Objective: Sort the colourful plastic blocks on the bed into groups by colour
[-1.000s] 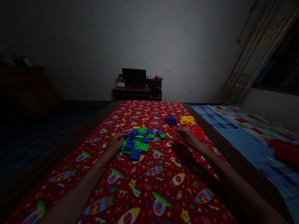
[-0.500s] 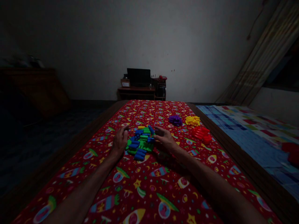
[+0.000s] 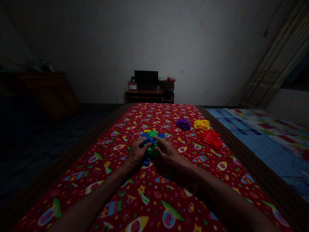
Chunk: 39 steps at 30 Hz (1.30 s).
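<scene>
My left hand is over the left side of a pile of blue and green plastic pieces. Its fingers are curled around blue tube-like pieces just above the pile. From the right, my right hand reaches in with bent fingers, the tips at the right end of these same blue pieces. Under and between the hands, green pieces show in part; the fingers hide the rest. Just beyond the fingertips lie more green pieces and a yellow piece.
To the right on the red patterned cloth are a purple heap, a yellow heap and a red heap of similar pieces. A desk with a monitor stands by the far wall. Blue checked bedding lies at right.
My left hand has moved right and in over the pile, closing on blue pieces. My right hand has brought its blue piece down and left, so both hands now meet. The view has shifted slightly.
</scene>
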Each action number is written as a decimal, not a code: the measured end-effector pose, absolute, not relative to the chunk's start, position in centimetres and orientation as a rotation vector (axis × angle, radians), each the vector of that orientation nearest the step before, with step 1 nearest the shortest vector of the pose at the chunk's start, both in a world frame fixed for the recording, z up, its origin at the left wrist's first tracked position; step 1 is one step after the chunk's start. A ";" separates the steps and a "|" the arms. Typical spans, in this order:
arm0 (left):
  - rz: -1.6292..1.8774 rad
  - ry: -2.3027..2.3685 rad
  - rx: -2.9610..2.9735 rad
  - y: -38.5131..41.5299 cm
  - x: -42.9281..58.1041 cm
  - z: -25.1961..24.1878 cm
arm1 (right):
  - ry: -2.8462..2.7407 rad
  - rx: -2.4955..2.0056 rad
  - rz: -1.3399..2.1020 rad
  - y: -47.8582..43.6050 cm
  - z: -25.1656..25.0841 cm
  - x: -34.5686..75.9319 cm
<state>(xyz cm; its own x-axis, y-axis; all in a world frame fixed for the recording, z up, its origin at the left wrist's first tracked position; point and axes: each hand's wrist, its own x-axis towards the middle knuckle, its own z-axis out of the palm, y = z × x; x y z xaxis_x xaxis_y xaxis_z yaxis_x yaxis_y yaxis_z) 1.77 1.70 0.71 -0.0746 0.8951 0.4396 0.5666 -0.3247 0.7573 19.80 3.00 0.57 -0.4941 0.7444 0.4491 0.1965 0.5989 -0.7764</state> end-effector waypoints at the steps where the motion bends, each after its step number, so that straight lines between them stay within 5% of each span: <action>1: 1.374 1.592 1.843 1.6 1.7 0.8 | -2.063 -0.751 0.789 3.0 0.7 20.0; 20: 1.443 1.825 1.656 4.7 -3.0 -1.0 | -1.972 -1.845 0.042 9.0 1.1 29.6; 24: 1.494 1.872 1.730 5.8 -3.6 -0.5 | -2.005 -1.754 -0.176 8.6 1.3 28.4; 33: 0.886 1.665 1.954 12.4 -1.1 3.3 | -2.359 -1.473 -0.116 6.3 2.2 24.9; 39: 1.048 1.649 1.900 13.1 -0.4 3.1 | -2.205 -1.396 0.091 7.5 1.7 25.6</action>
